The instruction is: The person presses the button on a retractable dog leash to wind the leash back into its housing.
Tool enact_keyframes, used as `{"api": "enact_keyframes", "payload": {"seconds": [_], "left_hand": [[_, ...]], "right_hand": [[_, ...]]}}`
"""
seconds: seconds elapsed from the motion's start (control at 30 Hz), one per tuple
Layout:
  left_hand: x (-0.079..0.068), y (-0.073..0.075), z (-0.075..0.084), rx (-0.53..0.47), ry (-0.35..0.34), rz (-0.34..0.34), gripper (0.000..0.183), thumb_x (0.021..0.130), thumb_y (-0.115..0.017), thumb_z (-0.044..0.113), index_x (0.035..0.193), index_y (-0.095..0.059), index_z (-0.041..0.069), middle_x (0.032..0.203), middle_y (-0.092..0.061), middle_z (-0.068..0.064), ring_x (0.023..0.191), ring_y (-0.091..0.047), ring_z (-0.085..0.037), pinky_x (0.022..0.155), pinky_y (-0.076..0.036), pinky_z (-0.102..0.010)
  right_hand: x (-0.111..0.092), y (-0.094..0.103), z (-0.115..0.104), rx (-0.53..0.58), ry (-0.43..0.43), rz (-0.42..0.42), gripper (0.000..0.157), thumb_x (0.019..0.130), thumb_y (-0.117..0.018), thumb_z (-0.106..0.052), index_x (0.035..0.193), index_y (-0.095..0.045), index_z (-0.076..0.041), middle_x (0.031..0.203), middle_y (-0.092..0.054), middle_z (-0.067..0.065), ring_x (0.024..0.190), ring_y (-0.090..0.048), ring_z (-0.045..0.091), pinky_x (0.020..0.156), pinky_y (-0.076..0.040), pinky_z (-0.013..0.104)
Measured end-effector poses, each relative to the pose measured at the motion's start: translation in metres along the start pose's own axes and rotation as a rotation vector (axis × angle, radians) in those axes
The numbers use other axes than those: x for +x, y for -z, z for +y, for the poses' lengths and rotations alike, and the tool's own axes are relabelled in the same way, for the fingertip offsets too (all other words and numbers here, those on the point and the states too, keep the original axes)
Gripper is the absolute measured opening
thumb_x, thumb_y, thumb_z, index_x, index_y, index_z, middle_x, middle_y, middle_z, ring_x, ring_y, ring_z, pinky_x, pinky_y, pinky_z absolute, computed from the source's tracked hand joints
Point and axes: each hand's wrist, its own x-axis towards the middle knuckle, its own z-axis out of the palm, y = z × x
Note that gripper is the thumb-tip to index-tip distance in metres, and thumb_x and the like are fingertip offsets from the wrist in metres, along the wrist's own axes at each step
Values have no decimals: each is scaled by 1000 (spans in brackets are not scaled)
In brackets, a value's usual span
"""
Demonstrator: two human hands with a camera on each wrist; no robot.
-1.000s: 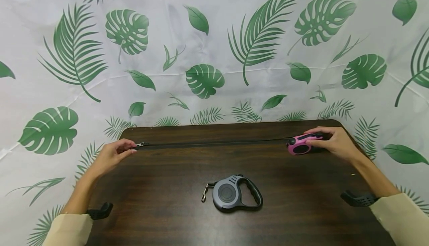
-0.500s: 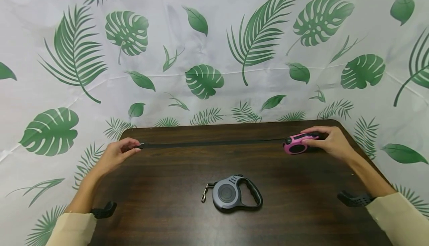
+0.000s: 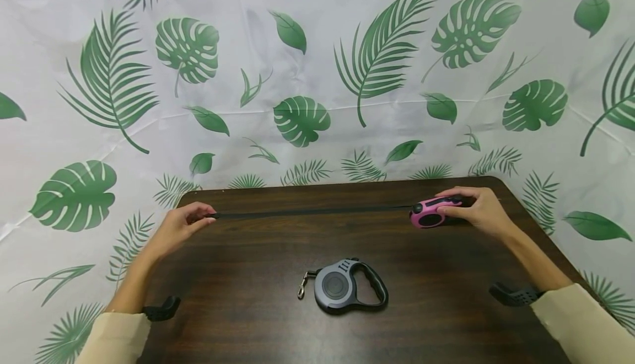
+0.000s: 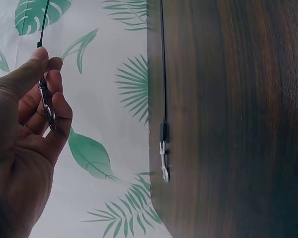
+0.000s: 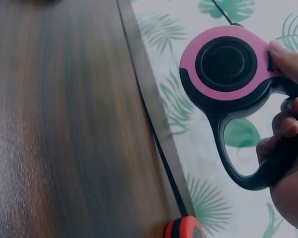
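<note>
My left hand [image 3: 181, 225] pinches the end of a black leash strap between thumb and fingers. Its metal clip [image 4: 46, 106] hangs against the curled fingers in the left wrist view. My right hand [image 3: 481, 212] grips the looped handle of a pink and black retractable dog leash [image 5: 226, 62], its strap running toward the left. Below the held strap, a second black strap with a silver clip [image 4: 164, 161] lies along the table's far edge. That strap leads to a red and black device [image 5: 185, 228], mostly cut off by the right wrist view's bottom edge.
A grey and black retractable leash [image 3: 335, 287] lies on the dark wooden table [image 3: 238, 309], its metal clip [image 3: 301, 289] pointing left. Behind the table hangs a white cloth [image 3: 307, 66] printed with green leaves.
Both hands have moved a little inward, the left to the right and the right to the left with the pink leash. The grey leash stays where it was.
</note>
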Motion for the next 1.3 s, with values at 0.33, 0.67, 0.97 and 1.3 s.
{"api": "enact_keyframes", "payload": {"seconds": [0.33, 0.67, 0.97, 1.3], "left_hand": [[6, -10, 9, -8, 6, 18, 18, 91, -79, -5, 107, -73, 0, 90, -76, -12, 71, -62, -10, 65, -51, -14], [16, -20, 18, -54, 8, -5, 18, 93, -77, -5, 110, -73, 1, 95, -77, -11, 73, -66, -23, 67, -52, -15], [25, -32, 25, -64, -7, -12, 17, 94, -76, -2, 111, -73, 1, 96, -77, -9, 76, -65, -15, 68, -52, -18], [30, -43, 27, -99, -8, -2, 15, 95, -76, -2, 110, -72, 0, 96, -77, -11, 75, -65, -16, 66, -50, -19]], "right_hand": [[5, -10, -8, 36, 41, -33, 29, 93, -81, -4, 121, -77, -2, 102, -76, -6, 78, -66, 15, 64, -58, 28], [9, -22, -13, 74, 36, -36, 27, 93, -81, -4, 120, -77, -2, 102, -77, -6, 78, -67, 15, 64, -59, 28], [14, -32, -17, 71, 40, -44, 26, 94, -82, -7, 119, -78, -4, 102, -77, -4, 77, -67, 16, 63, -58, 28], [17, -41, -20, 110, 28, -57, 26, 94, -82, -8, 120, -78, -4, 104, -77, -2, 80, -69, 17, 67, -60, 29]]}}
